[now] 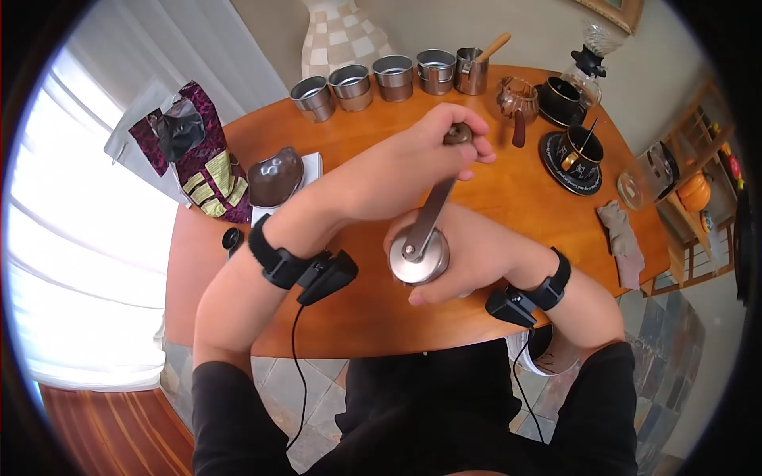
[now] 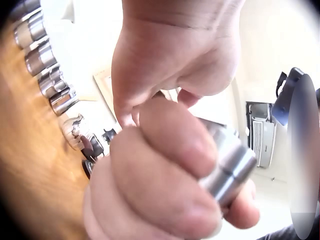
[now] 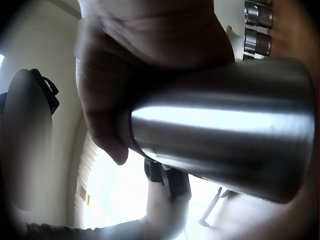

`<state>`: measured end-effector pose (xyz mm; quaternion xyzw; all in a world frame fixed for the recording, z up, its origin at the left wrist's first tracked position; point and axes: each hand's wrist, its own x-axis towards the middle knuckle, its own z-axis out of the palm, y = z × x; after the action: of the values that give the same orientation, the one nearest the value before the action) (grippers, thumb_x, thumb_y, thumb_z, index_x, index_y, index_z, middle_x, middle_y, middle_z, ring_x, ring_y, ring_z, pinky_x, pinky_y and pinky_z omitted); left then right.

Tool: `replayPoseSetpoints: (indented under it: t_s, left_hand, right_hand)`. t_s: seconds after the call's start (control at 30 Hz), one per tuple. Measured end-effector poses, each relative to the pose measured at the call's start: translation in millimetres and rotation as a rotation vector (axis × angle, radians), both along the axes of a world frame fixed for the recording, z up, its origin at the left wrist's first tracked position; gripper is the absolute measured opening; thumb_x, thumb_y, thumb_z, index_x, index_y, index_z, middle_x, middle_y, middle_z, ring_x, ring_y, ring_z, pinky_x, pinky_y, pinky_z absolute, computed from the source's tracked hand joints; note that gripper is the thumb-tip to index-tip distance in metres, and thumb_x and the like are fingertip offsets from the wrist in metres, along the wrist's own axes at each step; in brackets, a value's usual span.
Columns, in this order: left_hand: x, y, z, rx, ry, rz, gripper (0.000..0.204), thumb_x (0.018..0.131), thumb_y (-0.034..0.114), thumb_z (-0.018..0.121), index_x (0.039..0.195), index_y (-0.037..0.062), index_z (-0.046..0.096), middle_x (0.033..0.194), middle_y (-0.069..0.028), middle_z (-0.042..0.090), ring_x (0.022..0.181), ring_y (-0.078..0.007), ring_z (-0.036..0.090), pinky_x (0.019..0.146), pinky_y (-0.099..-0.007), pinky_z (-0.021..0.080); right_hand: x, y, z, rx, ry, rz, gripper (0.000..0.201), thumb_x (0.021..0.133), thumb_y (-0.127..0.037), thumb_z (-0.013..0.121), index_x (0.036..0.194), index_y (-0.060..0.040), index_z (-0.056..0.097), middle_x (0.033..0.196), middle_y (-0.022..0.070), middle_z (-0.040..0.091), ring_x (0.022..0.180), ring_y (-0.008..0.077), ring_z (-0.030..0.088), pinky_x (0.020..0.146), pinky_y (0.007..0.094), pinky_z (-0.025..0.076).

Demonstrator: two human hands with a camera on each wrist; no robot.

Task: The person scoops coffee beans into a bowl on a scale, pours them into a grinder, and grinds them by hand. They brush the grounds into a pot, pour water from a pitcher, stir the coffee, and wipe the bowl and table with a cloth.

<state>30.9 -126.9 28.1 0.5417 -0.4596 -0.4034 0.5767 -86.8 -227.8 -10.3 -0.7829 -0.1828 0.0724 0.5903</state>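
A steel hand coffee grinder (image 1: 418, 266) is held over the near part of the wooden table, its round lid and flat crank arm (image 1: 432, 213) facing up. My right hand (image 1: 482, 247) wraps its fingers and thumb round the grinder's body. In the right wrist view the smooth steel cylinder (image 3: 225, 125) stretches out from that palm. Above it, my left hand (image 1: 409, 163) grips the dark knob (image 1: 458, 133) at the crank's far end, fingers curled about it. The right hand's fingers (image 2: 160, 175) partly cover the grinder's top in the left wrist view.
Several metal cups (image 1: 393, 77) line the table's back edge, beside a steel pitcher (image 1: 471, 73) with a wooden handle. Black cups on saucers (image 1: 571, 178) and a glass server (image 1: 517, 97) stand right. A patterned bag (image 1: 208, 170), a dark lidded container (image 1: 275, 178) and a cloth (image 1: 621, 242) lie around.
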Motion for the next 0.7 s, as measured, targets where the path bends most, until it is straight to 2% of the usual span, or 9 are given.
replayPoseSetpoints:
  t_s: [0.07, 0.17, 0.23, 0.3, 0.37, 0.47, 0.53, 0.6, 0.7]
  left_hand:
    - [-4.6, 2.4, 7.0, -0.064, -0.393, -0.096, 0.029, 0.097, 0.004, 0.045, 0.127, 0.0042, 0.044, 0.116, -0.0088, 0.056, 0.110, -0.0179, 0.056, 0.092, -0.0292, 0.046]
    - [-23.5, 5.7, 21.7, -0.030, -0.552, -0.245, 0.032, 0.095, -0.002, 0.045, 0.126, 0.0045, 0.045, 0.116, -0.0082, 0.057, 0.108, -0.0158, 0.056, 0.090, -0.0287, 0.045]
    - [-39.9, 13.4, 17.5, -0.016, -0.513, -0.310, 0.034, 0.091, 0.001, 0.056, 0.123, 0.0049, 0.047, 0.110, -0.0095, 0.060, 0.104, -0.0202, 0.059, 0.089, -0.0314, 0.046]
    - [-57.5, 20.5, 19.1, -0.006, -0.961, -0.358, 0.038, 0.083, 0.006, 0.068, 0.117, 0.0038, 0.051, 0.105, -0.0124, 0.062, 0.100, -0.0271, 0.061, 0.086, -0.0355, 0.048]
    - [-61.2, 31.5, 18.5, -0.135, -0.990, -0.361, 0.039, 0.077, 0.011, 0.073, 0.110, 0.0035, 0.055, 0.104, -0.0143, 0.064, 0.102, -0.0333, 0.061, 0.089, -0.0413, 0.049]
    - [-57.8, 53.0, 10.8, -0.349, -1.466, -0.214, 0.026, 0.079, 0.017, 0.072, 0.098, 0.0034, 0.060, 0.107, -0.0136, 0.066, 0.112, -0.0339, 0.061, 0.100, -0.0500, 0.045]
    - [-54.1, 70.5, 9.9, -0.309, -1.530, -0.227, 0.027, 0.081, 0.023, 0.071, 0.096, 0.0034, 0.061, 0.106, -0.0133, 0.066, 0.112, -0.0349, 0.061, 0.099, -0.0495, 0.045]
    - [-50.2, 89.7, 6.8, -0.266, -1.596, -0.233, 0.029, 0.082, 0.028, 0.069, 0.094, 0.0033, 0.061, 0.106, -0.0129, 0.066, 0.112, -0.0358, 0.060, 0.098, -0.0491, 0.046]
    - [-40.6, 115.2, 1.0, -0.178, -1.763, -0.049, 0.024, 0.075, 0.022, 0.072, 0.090, 0.0050, 0.063, 0.096, -0.0068, 0.065, 0.102, -0.0306, 0.063, 0.091, -0.0418, 0.047]
  right_hand:
    - [-1.1, 3.3, -0.7, -0.034, 0.016, -0.037, 0.040, 0.066, -0.016, 0.080, 0.100, -0.0049, 0.061, 0.091, 0.0026, 0.063, 0.085, 0.0105, 0.059, 0.075, 0.0264, 0.047]
    - [2.3, 7.4, -11.2, -0.220, 0.054, -0.109, 0.033, 0.075, -0.018, 0.074, 0.104, -0.0075, 0.061, 0.091, 0.0019, 0.062, 0.085, 0.0088, 0.058, 0.074, 0.0249, 0.047]
    - [12.5, 2.4, -23.1, -0.049, -0.031, -0.145, 0.026, 0.079, -0.015, 0.070, 0.102, -0.0063, 0.061, 0.090, 0.0023, 0.063, 0.083, 0.0105, 0.059, 0.074, 0.0261, 0.048]
    - [22.8, -7.2, -34.0, 0.119, -0.117, -0.189, 0.019, 0.083, -0.013, 0.065, 0.100, -0.0051, 0.061, 0.089, 0.0027, 0.065, 0.082, 0.0122, 0.060, 0.073, 0.0273, 0.049]
    - [21.6, -12.1, -33.1, 0.210, -0.136, -0.234, 0.015, 0.084, -0.011, 0.064, 0.098, -0.0058, 0.061, 0.085, 0.0010, 0.062, 0.079, 0.0104, 0.057, 0.071, 0.0261, 0.048]
    - [19.2, -14.3, -35.9, 0.160, -0.166, -0.315, 0.020, 0.078, -0.012, 0.070, 0.095, -0.0055, 0.062, 0.084, 0.0021, 0.063, 0.078, 0.0103, 0.057, 0.070, 0.0258, 0.048]
    - [21.8, -11.3, -47.1, 0.142, -0.283, -0.409, 0.034, 0.063, -0.010, 0.081, 0.091, -0.0040, 0.064, 0.083, 0.0051, 0.066, 0.074, 0.0119, 0.060, 0.068, 0.0267, 0.050]
    - [21.6, -12.4, -51.4, 0.205, -0.225, -0.395, 0.037, 0.063, -0.008, 0.081, 0.095, -0.0035, 0.063, 0.083, 0.0030, 0.065, 0.074, 0.0100, 0.059, 0.066, 0.0255, 0.049]
    - [21.2, -15.4, -49.3, 0.264, -0.087, -0.340, 0.041, 0.065, -0.006, 0.080, 0.101, -0.0029, 0.061, 0.083, 0.0011, 0.064, 0.071, 0.0087, 0.058, 0.061, 0.0242, 0.049]
